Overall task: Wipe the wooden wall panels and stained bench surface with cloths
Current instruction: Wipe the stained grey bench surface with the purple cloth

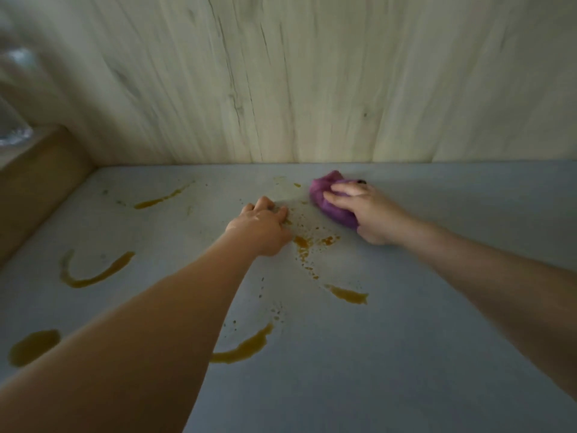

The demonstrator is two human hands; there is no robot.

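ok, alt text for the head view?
A person's right hand presses a purple cloth onto a grey bench streaked with brown-yellow stains, while the left hand rests fingertips-down beside it. A pale wooden wall panel rises behind.

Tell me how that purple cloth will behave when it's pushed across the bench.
The purple cloth looks soft and bunched under the right hand, so it probably squashes and drags rather than slides stiffly. It likely weighs little. Crossing the yellow-brown stains, it may smear them.
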